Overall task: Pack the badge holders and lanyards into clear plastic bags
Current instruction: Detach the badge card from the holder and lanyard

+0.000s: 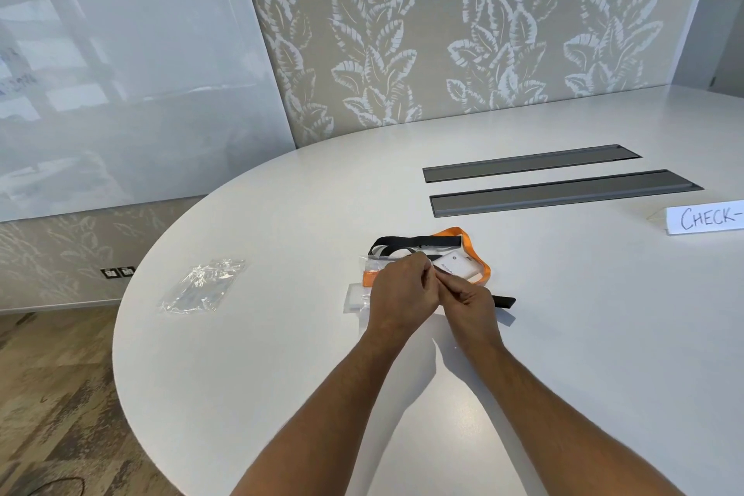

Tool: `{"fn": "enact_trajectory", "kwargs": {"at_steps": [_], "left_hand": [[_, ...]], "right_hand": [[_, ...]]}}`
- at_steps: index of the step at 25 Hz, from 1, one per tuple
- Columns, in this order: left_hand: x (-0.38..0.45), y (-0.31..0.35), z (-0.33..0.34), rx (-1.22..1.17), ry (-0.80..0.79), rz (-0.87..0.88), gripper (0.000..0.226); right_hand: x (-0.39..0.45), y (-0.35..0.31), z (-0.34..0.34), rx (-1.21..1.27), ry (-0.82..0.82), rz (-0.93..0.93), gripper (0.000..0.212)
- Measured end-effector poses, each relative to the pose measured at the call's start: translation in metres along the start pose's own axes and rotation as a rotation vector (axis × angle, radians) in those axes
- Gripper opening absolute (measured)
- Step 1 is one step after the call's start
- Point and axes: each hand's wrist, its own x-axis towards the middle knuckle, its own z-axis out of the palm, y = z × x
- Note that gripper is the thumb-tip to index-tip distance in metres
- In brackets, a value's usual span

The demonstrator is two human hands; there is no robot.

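Both my hands meet over a small pile in the middle of the white table. My left hand and my right hand have their fingers curled and pinch the edge of a clear plastic bag. Behind them lie a black lanyard, an orange lanyard and a white badge holder. Another clear badge holder shows left of my left hand. A black strap end pokes out to the right of my right hand.
A crumpled pile of clear plastic bags lies at the left of the table. Two grey cable slots are set into the tabletop behind the pile. A white sign reading CHECK- stands at the right edge.
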Motion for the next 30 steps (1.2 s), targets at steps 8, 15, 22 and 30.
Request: {"fn": "enact_trajectory", "kwargs": {"at_steps": [8, 15, 22, 30], "left_hand": [[0.003, 0.000, -0.005, -0.152, -0.002, -0.031, 0.010], [0.007, -0.010, -0.002, -0.220, -0.045, 0.016, 0.010], [0.006, -0.019, 0.005, -0.305, -0.067, -0.015, 0.025], [0.006, -0.021, -0.004, -0.238, -0.138, 0.084, 0.047]], "right_hand": [[0.003, -0.005, 0.000, 0.016, 0.029, -0.008, 0.026], [0.006, -0.004, 0.000, 0.066, 0.021, 0.154, 0.017], [0.007, -0.004, -0.003, 0.121, 0.062, 0.188, 0.027], [0.009, -0.004, -0.007, 0.164, 0.100, 0.175, 0.026]]}}
